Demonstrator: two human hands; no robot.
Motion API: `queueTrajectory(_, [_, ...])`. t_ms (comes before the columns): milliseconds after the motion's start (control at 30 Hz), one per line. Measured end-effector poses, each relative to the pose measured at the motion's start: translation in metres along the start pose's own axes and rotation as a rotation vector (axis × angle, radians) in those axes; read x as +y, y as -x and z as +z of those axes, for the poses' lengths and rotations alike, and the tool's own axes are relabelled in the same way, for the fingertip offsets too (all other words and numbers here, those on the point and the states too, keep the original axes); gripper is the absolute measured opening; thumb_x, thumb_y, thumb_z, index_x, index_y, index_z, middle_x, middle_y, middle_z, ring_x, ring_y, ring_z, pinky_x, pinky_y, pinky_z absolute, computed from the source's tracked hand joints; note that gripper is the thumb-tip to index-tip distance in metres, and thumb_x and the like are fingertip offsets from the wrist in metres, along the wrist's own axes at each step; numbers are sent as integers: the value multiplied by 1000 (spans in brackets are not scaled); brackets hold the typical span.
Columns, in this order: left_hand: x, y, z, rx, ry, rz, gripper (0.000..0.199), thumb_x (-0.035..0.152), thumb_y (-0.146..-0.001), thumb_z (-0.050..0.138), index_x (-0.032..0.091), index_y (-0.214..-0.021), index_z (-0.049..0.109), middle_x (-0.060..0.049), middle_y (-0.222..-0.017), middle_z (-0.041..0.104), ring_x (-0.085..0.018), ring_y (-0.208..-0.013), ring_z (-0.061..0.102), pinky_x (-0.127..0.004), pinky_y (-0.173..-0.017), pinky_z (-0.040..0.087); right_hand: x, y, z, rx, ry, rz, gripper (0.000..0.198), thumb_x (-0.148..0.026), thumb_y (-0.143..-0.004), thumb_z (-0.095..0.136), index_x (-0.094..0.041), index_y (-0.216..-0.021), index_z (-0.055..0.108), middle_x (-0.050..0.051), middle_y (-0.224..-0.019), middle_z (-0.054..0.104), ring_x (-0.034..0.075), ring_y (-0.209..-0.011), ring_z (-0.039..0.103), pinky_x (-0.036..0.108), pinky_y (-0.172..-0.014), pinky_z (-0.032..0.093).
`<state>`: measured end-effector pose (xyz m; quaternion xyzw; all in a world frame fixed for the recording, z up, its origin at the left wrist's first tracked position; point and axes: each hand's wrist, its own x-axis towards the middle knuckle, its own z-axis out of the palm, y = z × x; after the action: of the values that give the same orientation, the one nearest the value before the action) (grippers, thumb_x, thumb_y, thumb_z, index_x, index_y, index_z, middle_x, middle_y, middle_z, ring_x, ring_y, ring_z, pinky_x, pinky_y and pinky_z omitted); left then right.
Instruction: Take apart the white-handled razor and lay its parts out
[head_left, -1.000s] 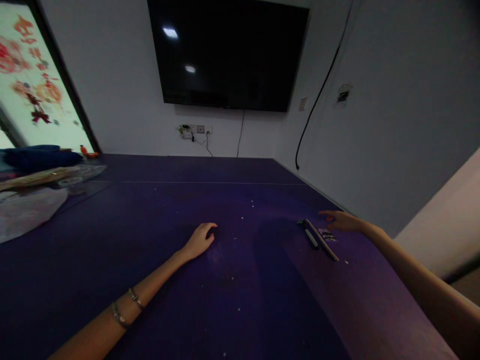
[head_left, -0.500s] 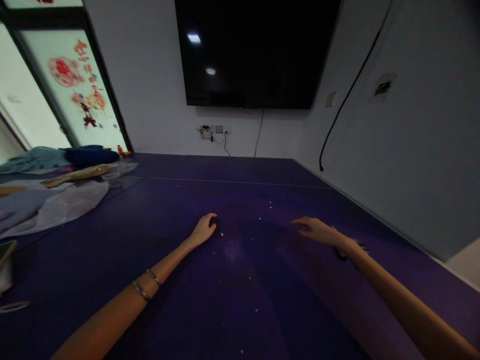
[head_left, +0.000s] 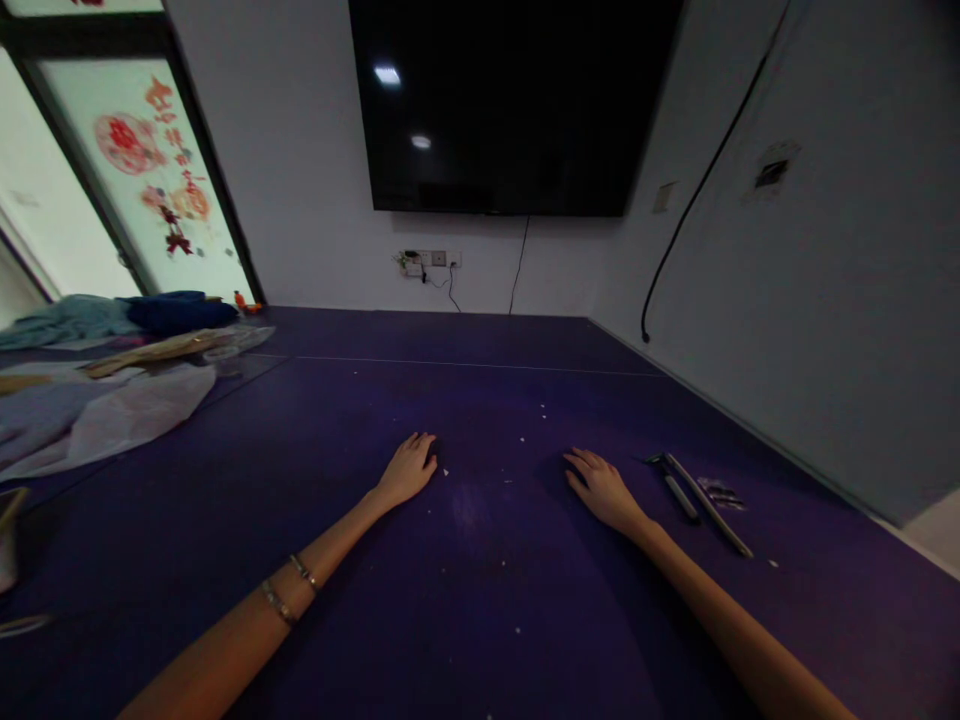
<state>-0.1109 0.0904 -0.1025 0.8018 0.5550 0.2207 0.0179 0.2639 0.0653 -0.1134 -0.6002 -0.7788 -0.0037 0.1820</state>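
On the purple tabletop (head_left: pixel 480 580), my left hand (head_left: pixel 407 470) lies palm down with its fingers stretched forward and nothing in it. A small white scrap (head_left: pixel 446 472) sits just beside its thumb. My right hand (head_left: pixel 602 490) also rests palm down, fingers slightly spread, holding nothing. To the right of that hand lies a slim tool with a grey handle (head_left: pixel 681 497) and a dark, thin head. Alongside it is a long pale rod (head_left: pixel 712 510), and past that a small dark and white item (head_left: pixel 722 493) that I cannot make out.
White specks (head_left: pixel 523 439) dot the surface. At the left lie a clear plastic sheet (head_left: pixel 157 410), a teal cloth (head_left: pixel 82 318) and a dark blue cloth (head_left: pixel 180 311). A television (head_left: pixel 517 110) hangs on the far wall; a black cable (head_left: pixel 694 190) dangles at the right.
My right hand has come down onto the tabletop, moving slightly left and nearer, which uncovers the tool and rod. My left hand has flattened, its fingers now extended.
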Motion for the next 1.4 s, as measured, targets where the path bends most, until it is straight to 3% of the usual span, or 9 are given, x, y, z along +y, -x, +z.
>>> queueTrajectory(433, [-1, 2, -5, -51, -86, 8, 41, 30, -88, 36, 10, -119, 52, -16, -134, 47, -27, -130, 34, -43, -106, 29, -7, 3, -3, 34, -24, 10, 42, -35, -88, 37, -17, -122, 55, 12, -133, 49, 28, -125, 40, 45, -100, 34])
queueTrajectory(933, [-9, 3, 3, -20, -94, 33, 42, 31, -88, 35, 12, -121, 52, -14, -135, 47, -26, -130, 34, -44, -106, 28, -6, 4, -1, 42, -4, -5, 43, -34, -88, 37, -16, -123, 55, 12, -133, 49, 26, -125, 40, 43, -101, 34])
queueTrajectory(1067, [-8, 3, 2, -8, -86, 28, 41, 30, -87, 35, 13, -120, 52, -13, -134, 48, -25, -130, 35, -44, -106, 29, -4, 1, -3, 59, -96, -17, 41, -32, -87, 40, -16, -121, 55, 12, -130, 52, 24, -123, 44, 42, -101, 35])
queueTrajectory(1200, [-8, 3, 2, -7, -88, 35, 41, 31, -87, 35, 13, -119, 53, -13, -133, 49, -26, -129, 36, -44, -106, 29, 13, -1, -19, 185, -196, 8, 38, -26, -82, 43, -17, -116, 59, 11, -120, 60, 22, -112, 54, 38, -98, 39])
queueTrajectory(1300, [-8, 2, 3, -12, -102, 33, 42, 32, -88, 33, 12, -120, 53, -13, -133, 49, -26, -130, 35, -42, -107, 28, 36, 2, -41, 308, -139, 133, 35, -20, -78, 44, -15, -106, 64, 11, -109, 65, 21, -101, 60, 34, -92, 44])
queueTrajectory(1400, [-9, 2, 3, -17, -100, 32, 43, 33, -88, 33, 12, -121, 52, -13, -134, 48, -26, -130, 34, -43, -107, 28, 58, 10, -62, 334, -22, 251, 34, -17, -76, 42, -14, -99, 67, 11, -104, 67, 21, -95, 62, 30, -89, 45])
